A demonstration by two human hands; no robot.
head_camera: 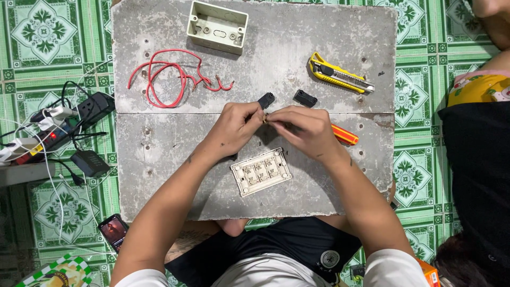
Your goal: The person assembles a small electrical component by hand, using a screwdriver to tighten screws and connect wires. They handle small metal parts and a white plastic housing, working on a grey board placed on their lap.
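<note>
Head camera, looking straight down: both hands meet over the middle of the grey board [159,159], which lies flat on the green tiled floor and serves as a work surface. The left hand [234,127] pinches a small brass-coloured part [264,119] between thumb and fingertips, steadying it. The right hand [305,130] closes its fingertips on the same part from the other side, with an orange-handled tool [345,135] lying in the palm and sticking out past the hand; its tip is hidden, so I cannot tell where it touches.

Just beyond the hands on the board sit two small black pieces [265,100], side by side, near enough to grab. Just below the hands, also on the board, lies the white switch plate [261,171], face up. At the board's far edge rests the cream wall box [218,26], open side up. The red wire [164,79] is coiled loosely on the board's upper left, the yellow utility knife [340,73] on its upper right. Off the board's left edge, a power strip [69,119] with plugs and cables.
</note>
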